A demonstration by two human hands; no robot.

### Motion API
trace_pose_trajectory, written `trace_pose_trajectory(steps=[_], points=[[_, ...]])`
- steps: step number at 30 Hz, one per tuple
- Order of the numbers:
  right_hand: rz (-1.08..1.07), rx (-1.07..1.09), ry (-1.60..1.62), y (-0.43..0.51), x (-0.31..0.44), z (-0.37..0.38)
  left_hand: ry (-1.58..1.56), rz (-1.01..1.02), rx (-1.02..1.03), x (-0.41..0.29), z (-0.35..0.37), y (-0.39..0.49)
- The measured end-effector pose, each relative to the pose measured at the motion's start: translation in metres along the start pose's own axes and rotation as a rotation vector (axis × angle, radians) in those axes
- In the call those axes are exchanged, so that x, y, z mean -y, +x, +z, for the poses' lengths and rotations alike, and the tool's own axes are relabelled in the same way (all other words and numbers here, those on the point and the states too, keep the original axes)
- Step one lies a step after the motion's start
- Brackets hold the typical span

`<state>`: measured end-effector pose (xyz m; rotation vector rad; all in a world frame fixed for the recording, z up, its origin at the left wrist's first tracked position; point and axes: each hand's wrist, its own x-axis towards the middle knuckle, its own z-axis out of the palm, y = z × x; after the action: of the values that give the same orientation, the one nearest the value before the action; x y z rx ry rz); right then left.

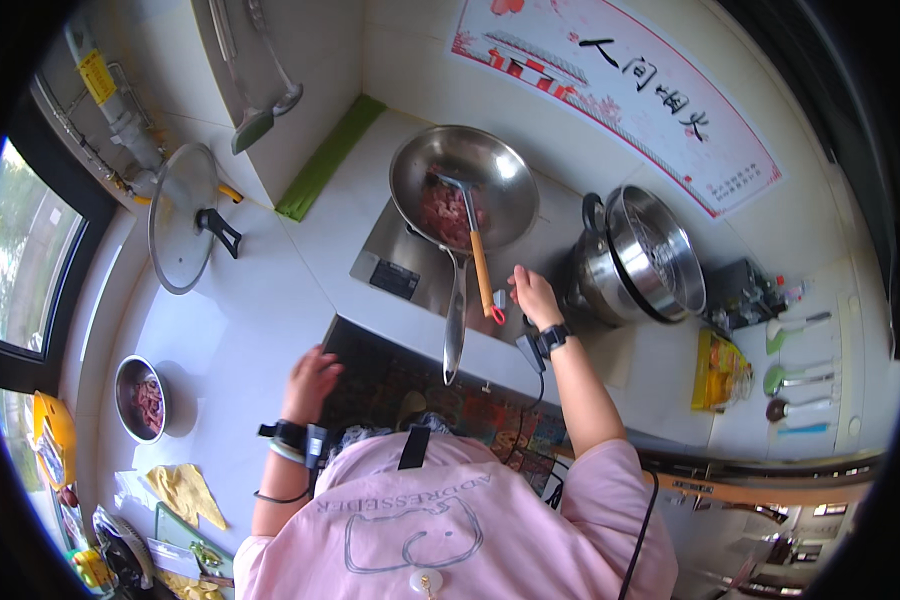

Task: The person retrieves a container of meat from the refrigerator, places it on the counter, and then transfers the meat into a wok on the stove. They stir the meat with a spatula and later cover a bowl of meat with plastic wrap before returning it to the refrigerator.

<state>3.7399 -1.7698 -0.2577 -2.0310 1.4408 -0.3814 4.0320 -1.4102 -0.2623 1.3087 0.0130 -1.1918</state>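
Note:
A steel wok [514, 199] with a long metal handle stands on the stove, holding reddish sliced meat [446, 214]. A turner with a wooden handle [482, 274] leans in the wok, its metal blade over the meat and a red loop at its handle end. My right hand [536, 296] hovers just right of that handle, apart from it, fingers loosely bent and nothing visible in them. My left hand [311, 382] is empty, fingers slightly spread, by the counter's corner. Farther left, a small steel bowl [141, 401] holds more sliced meat.
Right of the wok stands a steel pot [596, 270] with a steamer or basin [656, 251] tilted against it. A glass lid [184, 217] leans by the window wall. An oil bottle [720, 371], a cutting board [180, 529] and a yellow cloth [186, 495] lie around the counter.

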Motion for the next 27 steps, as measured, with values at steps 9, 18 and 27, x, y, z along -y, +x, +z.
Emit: trace_pose_trajectory(steps=[9, 18, 27], points=[[-0.279, 0.234, -0.663, -0.012, 0.002, 0.015, -0.073, 0.093, -0.214, -0.013, -0.191, -0.041], [-0.092, -0.073, -0.366, 0.002, 0.013, 0.019, -0.527, 0.059, -0.625, 0.008, -0.377, -0.06], [-0.081, 0.016, -0.374, -0.045, 0.127, -0.012, -0.68, 0.053, -0.812, 0.007, -0.488, -0.016]])
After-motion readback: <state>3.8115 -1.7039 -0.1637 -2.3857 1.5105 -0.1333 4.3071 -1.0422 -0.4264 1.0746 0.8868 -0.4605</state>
